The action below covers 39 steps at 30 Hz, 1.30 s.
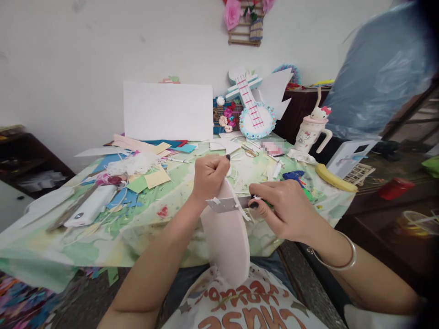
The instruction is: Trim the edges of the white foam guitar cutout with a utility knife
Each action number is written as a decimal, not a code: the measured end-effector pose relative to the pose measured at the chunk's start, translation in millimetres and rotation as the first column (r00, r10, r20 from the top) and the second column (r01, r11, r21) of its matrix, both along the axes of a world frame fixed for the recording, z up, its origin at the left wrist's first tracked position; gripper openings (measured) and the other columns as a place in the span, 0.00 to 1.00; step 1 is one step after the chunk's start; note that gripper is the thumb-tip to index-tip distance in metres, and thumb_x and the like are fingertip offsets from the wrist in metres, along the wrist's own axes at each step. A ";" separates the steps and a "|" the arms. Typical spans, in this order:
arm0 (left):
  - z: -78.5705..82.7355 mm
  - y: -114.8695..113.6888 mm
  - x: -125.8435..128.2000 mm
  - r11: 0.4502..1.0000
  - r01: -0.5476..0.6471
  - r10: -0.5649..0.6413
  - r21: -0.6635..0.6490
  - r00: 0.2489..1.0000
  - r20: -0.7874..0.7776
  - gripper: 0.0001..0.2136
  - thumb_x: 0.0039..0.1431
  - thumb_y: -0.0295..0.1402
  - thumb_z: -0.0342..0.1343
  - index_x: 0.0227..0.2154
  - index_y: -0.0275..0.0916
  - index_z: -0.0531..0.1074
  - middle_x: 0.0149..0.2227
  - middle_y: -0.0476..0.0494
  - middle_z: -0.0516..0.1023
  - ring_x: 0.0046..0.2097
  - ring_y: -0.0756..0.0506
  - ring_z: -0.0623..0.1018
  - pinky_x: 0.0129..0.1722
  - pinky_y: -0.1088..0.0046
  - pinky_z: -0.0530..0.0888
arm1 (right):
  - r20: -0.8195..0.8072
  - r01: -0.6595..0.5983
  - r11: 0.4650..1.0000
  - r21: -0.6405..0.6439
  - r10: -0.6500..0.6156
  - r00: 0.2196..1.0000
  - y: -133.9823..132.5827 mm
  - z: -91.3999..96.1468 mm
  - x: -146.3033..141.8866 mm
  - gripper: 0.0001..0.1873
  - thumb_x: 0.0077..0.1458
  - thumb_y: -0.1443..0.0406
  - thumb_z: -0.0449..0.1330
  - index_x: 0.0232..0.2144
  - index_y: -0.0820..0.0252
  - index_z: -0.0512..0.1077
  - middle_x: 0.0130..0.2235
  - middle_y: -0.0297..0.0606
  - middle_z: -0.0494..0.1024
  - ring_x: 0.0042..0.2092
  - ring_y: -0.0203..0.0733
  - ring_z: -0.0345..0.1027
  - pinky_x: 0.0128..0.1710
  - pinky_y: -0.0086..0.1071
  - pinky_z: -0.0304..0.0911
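Observation:
A white foam board piece (226, 242) with a curved edge stands on its side between my body and the table. My left hand (210, 176) is closed round its far upper end. In my right hand (283, 208) is a utility knife (224, 205), its wide metal blade pointing left across the board's upper edge. A thin white shaving (243, 209) curls off the edge beside the blade, and a small scrap clings near the blade's tip. The knife's handle is mostly hidden by my fingers.
A cloth-covered table (144, 242) carries paper scraps, a yellow banana (336, 178), a lidded cup (310, 135) and a blue-and-white box (351, 155). Behind them stand a white panel (168, 112) and a decorated toy banjo (255, 107). Colored scraps (24, 306) lie on the floor at left.

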<state>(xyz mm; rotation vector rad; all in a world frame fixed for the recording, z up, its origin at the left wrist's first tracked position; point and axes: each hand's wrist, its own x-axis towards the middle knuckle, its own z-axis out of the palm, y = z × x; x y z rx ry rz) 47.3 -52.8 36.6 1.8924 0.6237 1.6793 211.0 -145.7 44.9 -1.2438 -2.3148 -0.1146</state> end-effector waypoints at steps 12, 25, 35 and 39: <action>2.3 -4.7 -1.7 0.999 -0.032 0.030 0.035 0.999 0.035 0.22 0.57 0.30 0.50 0.07 0.38 0.62 0.11 0.50 0.60 0.18 0.53 0.61 0.22 0.72 0.59 | -0.037 -0.021 1.000 -0.023 0.020 0.999 3.2 0.5 5.4 0.19 0.62 0.56 0.42 0.22 0.58 0.55 0.19 0.29 0.56 0.21 0.31 0.49 0.26 0.31 0.38; -22.8 33.1 -11.1 0.955 -0.176 0.205 -0.239 0.974 0.098 0.25 0.59 0.39 0.50 0.08 0.39 0.56 0.10 0.54 0.51 0.16 0.54 0.54 0.20 0.70 0.51 | -0.028 -0.033 0.999 -0.003 0.033 0.999 2.6 0.9 3.2 0.18 0.62 0.57 0.42 0.22 0.58 0.54 0.20 0.29 0.55 0.21 0.31 0.47 0.26 0.31 0.39; -19.3 26.0 -10.0 0.958 -0.264 0.263 -0.110 0.965 -0.022 0.20 0.56 0.32 0.47 0.12 0.40 0.47 0.14 0.54 0.45 0.20 0.53 0.49 0.22 0.70 0.47 | -0.042 -0.022 1.000 -0.008 0.021 0.999 -1.7 -0.3 4.8 0.18 0.62 0.56 0.41 0.23 0.58 0.53 0.20 0.29 0.55 0.22 0.32 0.49 0.26 0.31 0.39; -17.4 22.5 -5.7 0.966 -0.239 0.234 -0.097 0.970 -0.063 0.19 0.55 0.33 0.46 0.13 0.40 0.46 0.16 0.53 0.45 0.21 0.53 0.50 0.22 0.71 0.48 | -0.043 -0.040 0.999 -0.025 0.039 0.998 -3.3 4.0 3.1 0.17 0.62 0.57 0.41 0.23 0.58 0.53 0.20 0.29 0.55 0.22 0.32 0.48 0.26 0.31 0.38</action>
